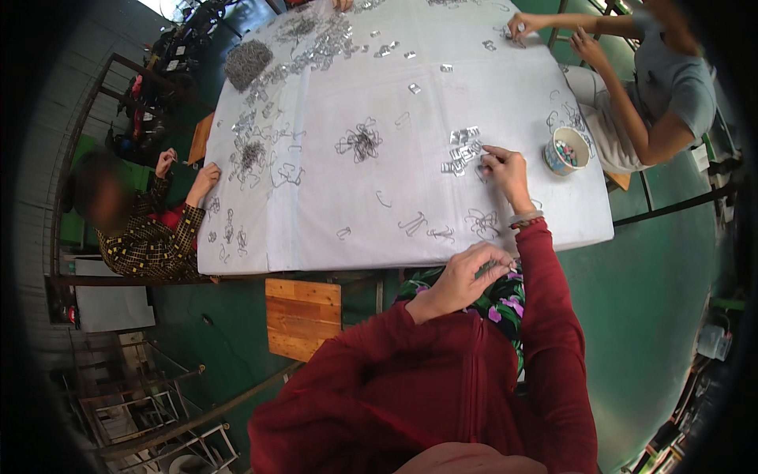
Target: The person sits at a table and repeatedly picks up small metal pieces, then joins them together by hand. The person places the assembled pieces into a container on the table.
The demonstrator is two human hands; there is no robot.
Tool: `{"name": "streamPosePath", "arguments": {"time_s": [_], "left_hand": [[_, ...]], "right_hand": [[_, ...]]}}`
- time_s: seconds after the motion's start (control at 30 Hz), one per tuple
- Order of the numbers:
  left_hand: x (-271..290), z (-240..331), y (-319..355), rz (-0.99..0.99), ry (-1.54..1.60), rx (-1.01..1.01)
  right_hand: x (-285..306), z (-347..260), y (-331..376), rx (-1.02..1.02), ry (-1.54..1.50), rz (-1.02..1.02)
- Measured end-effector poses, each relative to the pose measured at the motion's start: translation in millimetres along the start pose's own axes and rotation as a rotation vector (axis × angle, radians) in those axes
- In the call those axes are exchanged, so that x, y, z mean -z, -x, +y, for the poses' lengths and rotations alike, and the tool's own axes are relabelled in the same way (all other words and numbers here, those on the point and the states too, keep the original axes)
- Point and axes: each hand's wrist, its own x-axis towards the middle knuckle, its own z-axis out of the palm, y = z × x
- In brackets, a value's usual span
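Observation:
On the white-covered table, a small pile of shiny flat metal pieces lies right of the middle. My right hand reaches over the cloth, its bent finger and thumb closed at the right edge of this pile, on one of the pieces as far as I can tell. My left hand hovers above my lap at the table's near edge. Its finger and thumb are pinched on a tiny light thing I cannot make out. Bent thin wire hooks lie just below my right wrist.
A paper tub with small coloured bits stands at the right edge. A tangled heap of wire hooks lies mid-table, a grey wire mound at the far left. Co-workers sit left and right. A wooden stool stands near the front edge.

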Motion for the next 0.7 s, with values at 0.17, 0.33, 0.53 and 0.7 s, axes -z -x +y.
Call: {"name": "streamPosePath", "arguments": {"time_s": [0.17,0.33,0.53,0.7], "left_hand": [[-7,-9,-5,0.009,-0.005,-0.015],[-9,-9,-16,0.049,-0.059,0.006],[-8,-3,-20,0.073,-0.154,-0.048],[-12,-5,-17,0.116,-0.276,-0.145]], "right_hand": [[43,-40,77,-0.144,-0.519,-0.012],[70,-66,135,-0.122,-0.440,0.092],[64,-99,174,-0.085,-0.246,0.203],[65,-92,179,-0.057,-0.331,0.226]]}}
